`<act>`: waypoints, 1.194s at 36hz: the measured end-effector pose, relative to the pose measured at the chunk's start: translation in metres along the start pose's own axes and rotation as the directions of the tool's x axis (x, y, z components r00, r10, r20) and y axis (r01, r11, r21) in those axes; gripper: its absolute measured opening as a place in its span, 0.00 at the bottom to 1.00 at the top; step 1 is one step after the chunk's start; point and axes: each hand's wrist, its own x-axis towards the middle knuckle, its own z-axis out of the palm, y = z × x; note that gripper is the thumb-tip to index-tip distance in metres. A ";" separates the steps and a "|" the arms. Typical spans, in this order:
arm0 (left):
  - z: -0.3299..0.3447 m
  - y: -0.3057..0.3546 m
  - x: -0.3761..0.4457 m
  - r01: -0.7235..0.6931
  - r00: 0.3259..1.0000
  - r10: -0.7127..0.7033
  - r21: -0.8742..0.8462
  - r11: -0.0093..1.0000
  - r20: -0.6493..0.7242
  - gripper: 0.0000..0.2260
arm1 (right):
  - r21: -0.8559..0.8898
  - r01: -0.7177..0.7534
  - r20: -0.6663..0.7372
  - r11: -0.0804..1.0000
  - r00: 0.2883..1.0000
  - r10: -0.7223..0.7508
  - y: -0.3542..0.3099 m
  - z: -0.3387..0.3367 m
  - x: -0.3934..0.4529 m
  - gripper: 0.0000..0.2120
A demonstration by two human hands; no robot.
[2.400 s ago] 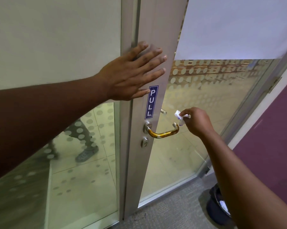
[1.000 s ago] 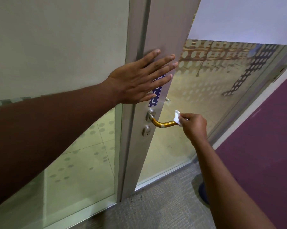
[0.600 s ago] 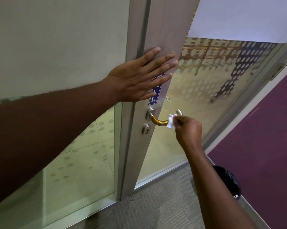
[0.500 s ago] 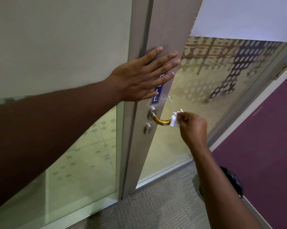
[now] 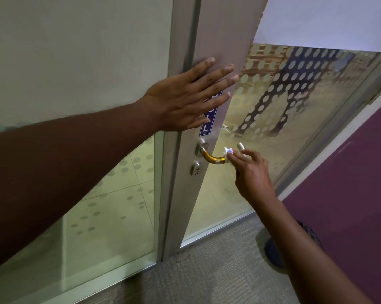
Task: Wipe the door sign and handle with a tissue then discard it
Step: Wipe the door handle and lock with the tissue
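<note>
A blue PULL sign runs down the grey door stile, and my left hand lies flat and open over its upper part. Below it a curved gold and silver handle sticks out from a round rose. My right hand pinches a small crumpled white tissue against the handle's right portion, near its silver end. A round keyhole sits under the handle.
The door has frosted glass with a dot pattern, and a fixed glass panel stands to its left. A dark bin sits on the grey carpet at lower right, mostly behind my right forearm. Purple flooring lies to the right.
My right hand with the tissue has slid back and forth along the handle and now sits near its right end. My left hand has stayed flat on the door over the sign.
</note>
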 end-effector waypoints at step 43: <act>0.001 0.001 -0.001 -0.005 1.000 0.006 0.039 0.999 -0.022 0.32 | -0.082 0.313 0.164 0.946 0.941 -0.297 -0.023 -0.018 0.032 0.14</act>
